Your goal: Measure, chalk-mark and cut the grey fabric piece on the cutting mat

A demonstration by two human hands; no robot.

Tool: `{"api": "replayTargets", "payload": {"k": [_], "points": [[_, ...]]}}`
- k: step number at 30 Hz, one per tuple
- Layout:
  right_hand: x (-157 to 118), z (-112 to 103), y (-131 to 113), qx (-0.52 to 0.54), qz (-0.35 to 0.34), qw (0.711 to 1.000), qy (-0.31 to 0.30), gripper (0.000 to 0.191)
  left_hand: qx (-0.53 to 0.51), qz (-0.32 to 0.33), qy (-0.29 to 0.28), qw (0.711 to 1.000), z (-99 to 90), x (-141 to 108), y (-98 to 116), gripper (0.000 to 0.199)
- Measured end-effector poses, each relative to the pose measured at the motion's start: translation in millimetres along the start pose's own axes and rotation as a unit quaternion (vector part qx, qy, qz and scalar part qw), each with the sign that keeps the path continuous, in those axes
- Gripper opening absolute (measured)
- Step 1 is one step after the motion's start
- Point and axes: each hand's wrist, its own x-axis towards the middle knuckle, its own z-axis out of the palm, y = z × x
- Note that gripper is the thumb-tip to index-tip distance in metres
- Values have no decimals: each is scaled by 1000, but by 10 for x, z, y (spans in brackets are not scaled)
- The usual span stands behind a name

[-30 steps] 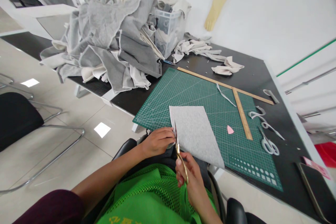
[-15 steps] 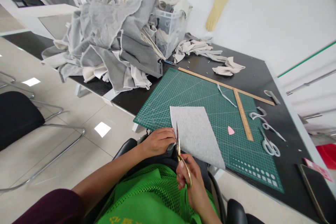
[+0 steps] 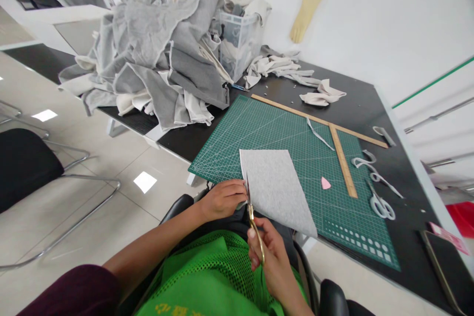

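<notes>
A light grey fabric piece [image 3: 277, 185] lies on the green cutting mat [image 3: 222, 143], its near part hanging over the table's front edge. My left hand [image 3: 225, 200] pinches the fabric's left edge near the lower corner. In my right hand [image 3: 268, 252] are gold-handled scissors [image 3: 251, 215], their blades pointing away from me along that left edge, close beside my left fingertips. The blades look nearly closed. On the mat right of the fabric lie a pink triangular piece [image 3: 325, 183] and a T-shaped wooden ruler [image 3: 342, 160].
A large heap of grey cloth [image 3: 148, 49] and a clear plastic bin [image 3: 240, 39] stand at the back left. White-handled scissors [image 3: 382, 207], fabric strips [image 3: 365, 160] and a phone [image 3: 446, 266] are on the right. A black chair [image 3: 27, 168] stands left.
The gold-handled scissors in my right hand have shifted slightly left and their handles have come closer together. My left hand has hardly moved.
</notes>
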Motion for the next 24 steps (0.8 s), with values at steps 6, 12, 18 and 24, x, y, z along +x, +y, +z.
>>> {"api": "replayTargets", "payload": {"k": [6, 12, 18, 24], "points": [[-2, -11, -5, -6, 3, 1000, -2, 44, 6, 6, -6, 1000, 1, -2, -2, 16], [7, -21, -16, -12, 10, 1000, -3, 46, 14, 5, -8, 1000, -2, 19, 14, 16], [22, -39, -36, 8, 15, 1000, 10, 45, 17, 12, -2, 1000, -12, 40, 23, 17], [66, -37, -111, 49, 22, 999, 12, 43, -7, 18, 27, 999, -3, 50, 29, 19]]}}
